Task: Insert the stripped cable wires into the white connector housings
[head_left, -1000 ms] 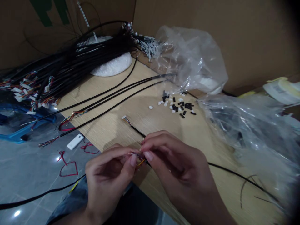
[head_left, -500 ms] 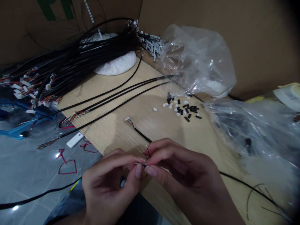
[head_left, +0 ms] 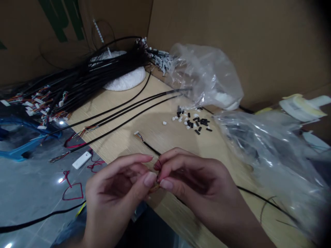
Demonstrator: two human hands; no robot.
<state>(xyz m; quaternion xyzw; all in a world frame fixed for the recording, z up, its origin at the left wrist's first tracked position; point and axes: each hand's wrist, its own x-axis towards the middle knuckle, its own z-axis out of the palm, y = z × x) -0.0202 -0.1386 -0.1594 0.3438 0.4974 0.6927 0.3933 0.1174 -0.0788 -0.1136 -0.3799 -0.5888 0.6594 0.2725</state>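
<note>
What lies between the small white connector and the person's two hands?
In the head view, a black cable runs from the connector to the left hand and right hand.

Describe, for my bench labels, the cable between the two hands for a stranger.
On the wood tabletop, below the heap of black cables, lies a black cable with a small white connector. Unlike its neighbours, its far end sits pinched between left hand and right hand.

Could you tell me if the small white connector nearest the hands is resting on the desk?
Yes, resting: the white connector lies on the wooden desk, apart from the left hand and right hand.
</note>
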